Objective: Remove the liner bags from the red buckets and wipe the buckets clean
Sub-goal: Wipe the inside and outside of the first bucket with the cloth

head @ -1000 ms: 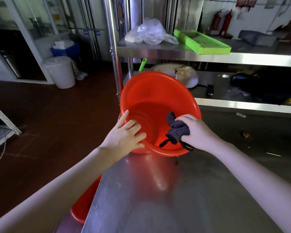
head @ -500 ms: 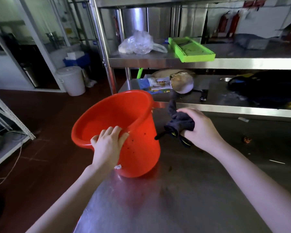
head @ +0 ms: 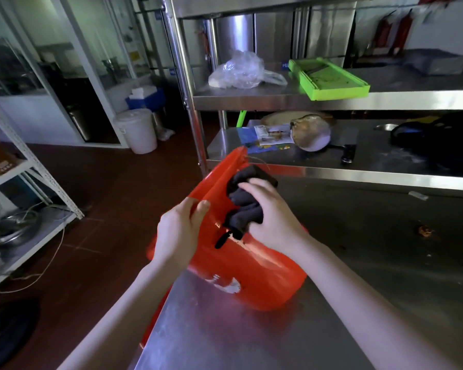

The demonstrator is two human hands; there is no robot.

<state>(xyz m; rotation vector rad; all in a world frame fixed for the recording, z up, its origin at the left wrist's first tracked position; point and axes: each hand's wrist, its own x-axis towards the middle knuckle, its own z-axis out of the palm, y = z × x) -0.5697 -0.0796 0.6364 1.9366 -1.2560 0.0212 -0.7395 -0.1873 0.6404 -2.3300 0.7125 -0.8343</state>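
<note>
A red bucket (head: 254, 276) lies tipped on its side at the left end of the steel table (head: 251, 340), its mouth turned away to the left. My left hand (head: 178, 232) grips the bucket's rim, fingers curled over the edge. My right hand (head: 271, 217) holds a dark cloth (head: 242, 202) and presses it against the bucket's outer wall. A strap of the cloth dangles below. A second red bucket (head: 151, 329) peeks out below the table's left edge. A crumpled clear plastic bag (head: 239, 72) sits on the upper shelf.
A steel rack (head: 332, 100) stands behind the table with a green slicer (head: 329, 78), a round bowl-like object (head: 312, 134), papers and a dark bag (head: 439, 140). A white lidded bin (head: 138, 129) and a wire shelf (head: 24, 198) stand on the red floor to the left.
The bucket went from facing me, to upright, to lying on its side. My right hand moved the cloth from the inside rim to the outer wall. My left hand shifted along the rim.
</note>
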